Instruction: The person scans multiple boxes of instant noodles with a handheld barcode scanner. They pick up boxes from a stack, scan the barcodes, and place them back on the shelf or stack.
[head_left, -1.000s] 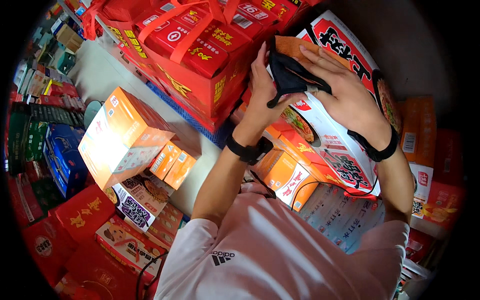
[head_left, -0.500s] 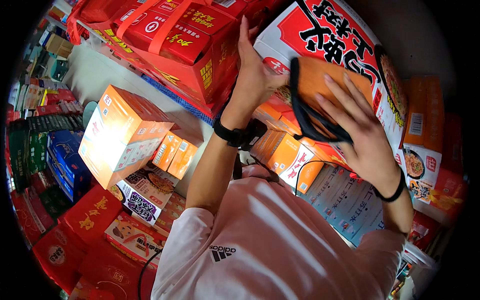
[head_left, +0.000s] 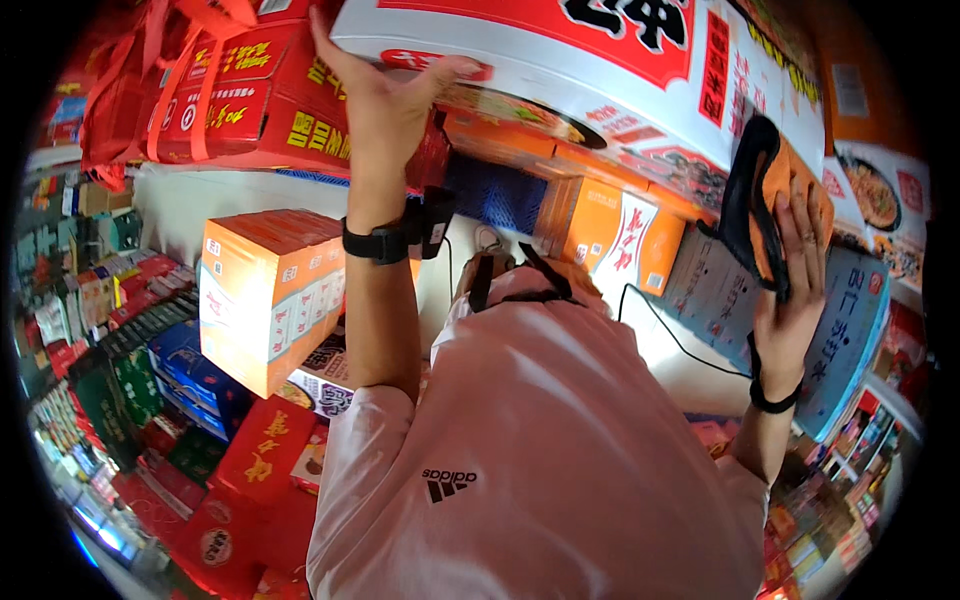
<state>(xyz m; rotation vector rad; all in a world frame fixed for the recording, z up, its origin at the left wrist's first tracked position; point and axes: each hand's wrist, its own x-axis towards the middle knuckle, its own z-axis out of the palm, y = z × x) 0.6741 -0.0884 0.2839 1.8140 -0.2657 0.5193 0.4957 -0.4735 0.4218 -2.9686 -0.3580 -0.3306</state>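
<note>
A large white and red carton with noodle pictures (head_left: 610, 75) spans the top of the view. My left hand (head_left: 385, 115) is against its left end, thumb along the near lower edge and fingers up the side. At the carton's right end, my right hand (head_left: 797, 255) has its fingers over an orange cloth item with black edging (head_left: 800, 180). That item lies between this hand and the carton; its full shape is hidden. Black bands circle both wrists, with a small dark device on the left one.
Red gift cartons with ribbon handles (head_left: 235, 90) stand at upper left. An orange and white carton (head_left: 270, 290) stands below them. Orange boxes (head_left: 625, 235) and pale blue cartons (head_left: 845, 340) are beneath and right of the large carton. A thin black cable (head_left: 680, 345) hangs nearby.
My hands have moved apart, the left leftward and the right outward and down with the orange cloth. The large carton now sits further left and more level, with its near side showing.
</note>
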